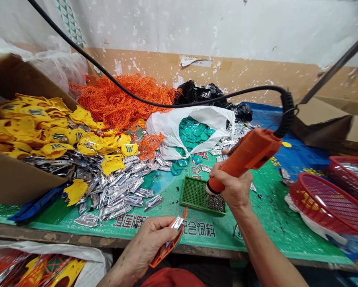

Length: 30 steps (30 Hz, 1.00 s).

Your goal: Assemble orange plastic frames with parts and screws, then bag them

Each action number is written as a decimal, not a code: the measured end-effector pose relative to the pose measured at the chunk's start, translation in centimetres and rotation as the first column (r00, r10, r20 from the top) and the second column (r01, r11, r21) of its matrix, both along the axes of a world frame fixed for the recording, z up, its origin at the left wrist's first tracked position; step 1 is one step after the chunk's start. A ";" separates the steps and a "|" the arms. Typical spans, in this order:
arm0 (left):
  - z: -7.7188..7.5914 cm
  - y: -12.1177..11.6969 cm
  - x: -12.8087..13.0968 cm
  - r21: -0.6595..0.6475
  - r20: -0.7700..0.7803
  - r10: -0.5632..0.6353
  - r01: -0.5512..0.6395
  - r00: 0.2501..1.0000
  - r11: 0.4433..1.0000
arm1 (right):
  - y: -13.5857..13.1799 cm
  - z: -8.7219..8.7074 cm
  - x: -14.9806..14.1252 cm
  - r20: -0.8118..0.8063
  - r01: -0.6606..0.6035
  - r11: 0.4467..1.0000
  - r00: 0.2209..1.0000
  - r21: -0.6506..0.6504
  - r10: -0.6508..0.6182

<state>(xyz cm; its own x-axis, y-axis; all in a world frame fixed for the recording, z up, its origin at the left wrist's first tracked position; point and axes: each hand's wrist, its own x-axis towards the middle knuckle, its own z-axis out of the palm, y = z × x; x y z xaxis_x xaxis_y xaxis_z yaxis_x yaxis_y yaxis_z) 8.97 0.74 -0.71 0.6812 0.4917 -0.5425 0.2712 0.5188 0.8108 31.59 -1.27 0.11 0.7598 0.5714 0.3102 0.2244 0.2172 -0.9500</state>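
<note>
l hand [151, 241] is low, near front edge of table [268, 245], thumb + fingers pinching 1 orange frame [167, 249] w/ silver pc(s) [176, 222] in it, exact no. partly hidden. r hand [235, 186] is wrapped tight round 1 orange screwdriver [246, 155], tilted, tip down over 1 green tray [193, 192]. can't tell if tip touches the dark screws [216, 202] heaped at tray's r end; too small to count. held frame sits l of r hand, nearer the person than the tray.

qty elsewhere: 2 red baskets [306, 201] far r, overlapping in view; 2 cardboard boxes [14, 175], 1 at l, 1 back r; 1 white bag [163, 123], open, w/ many teal pcs [195, 133], a few loose in front. yellow pcs [35, 127] at l, silver pile [122, 199] beside them, orange heap [128, 95] + black heap [199, 93] by wall [167, 28]: all too jumbled to count. 1 black cable [181, 106] arcs from screwdriver's top to upper l. 1 2nd bag [98, 259] bottom l, w/ mixed orange, yellow + silver parts.
</note>
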 end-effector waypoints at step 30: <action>-0.4 -0.2 0.5 -0.096 0.115 0.088 -0.077 0.990 0.992 | -2.3 6.7 -7.7 -0.273 -0.381 0.896 0.858 0.230 0.435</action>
